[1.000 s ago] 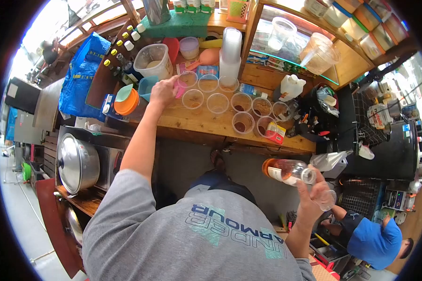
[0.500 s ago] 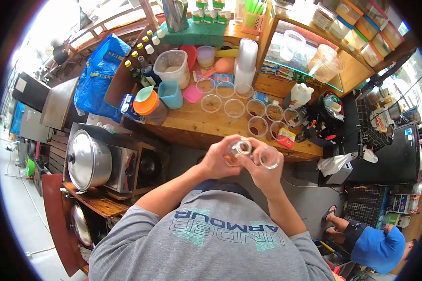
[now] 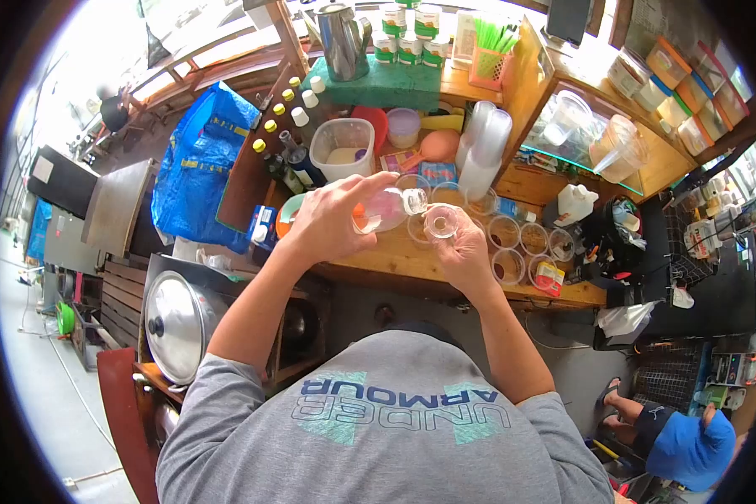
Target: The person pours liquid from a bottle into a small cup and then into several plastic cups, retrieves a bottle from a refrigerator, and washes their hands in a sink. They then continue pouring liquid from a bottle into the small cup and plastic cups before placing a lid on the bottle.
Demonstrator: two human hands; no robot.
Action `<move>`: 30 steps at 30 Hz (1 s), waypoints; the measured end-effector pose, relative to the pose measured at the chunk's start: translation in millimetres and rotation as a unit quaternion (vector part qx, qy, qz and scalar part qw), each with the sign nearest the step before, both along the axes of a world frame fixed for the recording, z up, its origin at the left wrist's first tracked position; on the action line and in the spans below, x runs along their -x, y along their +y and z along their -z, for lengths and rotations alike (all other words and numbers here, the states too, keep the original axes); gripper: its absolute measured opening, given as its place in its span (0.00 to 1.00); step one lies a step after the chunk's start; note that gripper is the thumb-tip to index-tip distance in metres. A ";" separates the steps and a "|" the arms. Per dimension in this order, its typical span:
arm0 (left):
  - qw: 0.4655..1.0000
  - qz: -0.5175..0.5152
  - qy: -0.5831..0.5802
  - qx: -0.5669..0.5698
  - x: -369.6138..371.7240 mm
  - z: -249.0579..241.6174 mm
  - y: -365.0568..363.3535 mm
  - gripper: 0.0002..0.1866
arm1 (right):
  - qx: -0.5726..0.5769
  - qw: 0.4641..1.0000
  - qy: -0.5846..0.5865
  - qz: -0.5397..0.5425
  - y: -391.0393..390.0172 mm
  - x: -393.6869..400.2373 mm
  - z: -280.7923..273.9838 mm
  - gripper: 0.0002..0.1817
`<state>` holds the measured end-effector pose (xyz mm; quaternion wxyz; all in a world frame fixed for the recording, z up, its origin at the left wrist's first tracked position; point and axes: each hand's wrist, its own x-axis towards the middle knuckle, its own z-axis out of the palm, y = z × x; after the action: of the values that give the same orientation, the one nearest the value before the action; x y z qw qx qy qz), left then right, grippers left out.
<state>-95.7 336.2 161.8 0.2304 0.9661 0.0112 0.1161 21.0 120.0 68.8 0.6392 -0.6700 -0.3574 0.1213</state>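
Note:
My left hand [image 3: 323, 220] is wrapped around a clear glass bottle [image 3: 385, 210], tipped so that its mouth points right. My right hand [image 3: 466, 259] grips a small clear cup [image 3: 441, 221] just beside the bottle's mouth. Whether liquid passes between them cannot be made out. Beyond my hands, several clear plastic cups [image 3: 506, 265] stand on the wooden counter [image 3: 378, 262], some with dark contents. A red and yellow packet [image 3: 548, 278] is by the nearest cups.
Behind stand a white tub [image 3: 342, 139], stacked clear cups [image 3: 483, 151] and a steel pitcher [image 3: 343, 50]. A large lidded pot [image 3: 181, 323] is at left, below a blue bag [image 3: 197, 168]. A person in blue [image 3: 689, 445] is at lower right.
Both hands have risen away from my body, over the counter's edge. The bottle has tipped sideways toward the small cup, and the view has shifted.

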 end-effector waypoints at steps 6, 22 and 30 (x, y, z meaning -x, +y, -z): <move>0.997 0.018 0.013 -0.074 -17.1 -12.2 40.2 0.43 | 0.017 0.995 0.094 0.016 38.6 -0.5 -13.8 0.14; 0.986 0.020 0.001 -0.168 -49.7 -14.2 58.0 0.41 | 0.066 0.996 0.053 0.021 52.9 -37.2 -12.2 0.12; 0.983 0.013 -0.018 -0.181 -53.4 -17.7 48.3 0.40 | 0.073 0.995 0.064 0.000 46.2 -44.9 -23.9 0.11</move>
<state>-42.3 384.6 179.6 0.0533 0.9897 -0.0264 0.1303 66.0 166.2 92.7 0.6099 -0.7060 -0.3060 0.1897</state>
